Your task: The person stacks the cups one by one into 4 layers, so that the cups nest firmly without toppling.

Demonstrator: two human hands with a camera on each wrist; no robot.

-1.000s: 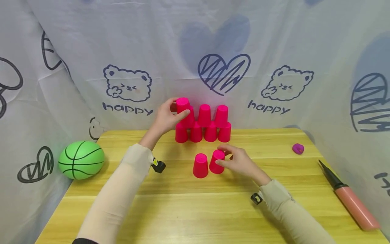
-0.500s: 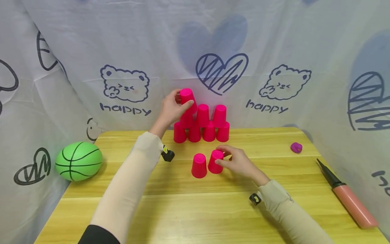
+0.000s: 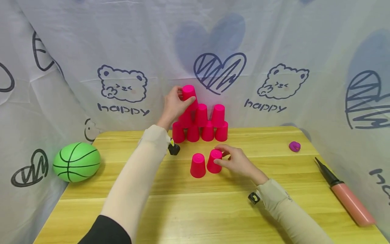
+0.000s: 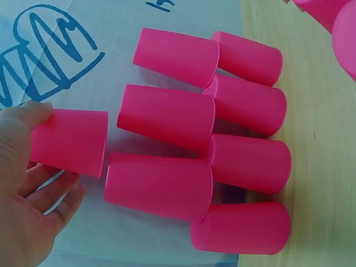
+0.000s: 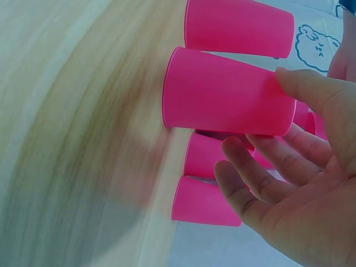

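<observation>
My left hand (image 3: 174, 107) pinches an upside-down pink cup (image 4: 72, 142) between thumb and fingers, close above the left part of a cup stack. The stack's upper row has three pink cups, among them the middle one (image 3: 201, 116); its lower row has several, such as the rightmost (image 3: 221, 131). All stand rim down. Nearer the front, my right hand (image 3: 239, 163) pinches another pink cup (image 5: 228, 94) near its base, with its rim at the table. Just left of that one stands a further upside-down pink cup (image 3: 198, 166).
A green ball (image 3: 77, 162) with black lines lies at the table's left edge. On the right are a small purple object (image 3: 294, 146) and a pink hand pump (image 3: 350, 203) with a black nozzle. A printed cloth (image 3: 170, 67) hangs behind the wooden table (image 3: 195, 213).
My left hand has raised its cup from beside the upper row to above it, moving slightly right. The right hand keeps its hold on the front cup. The head view has shifted a little.
</observation>
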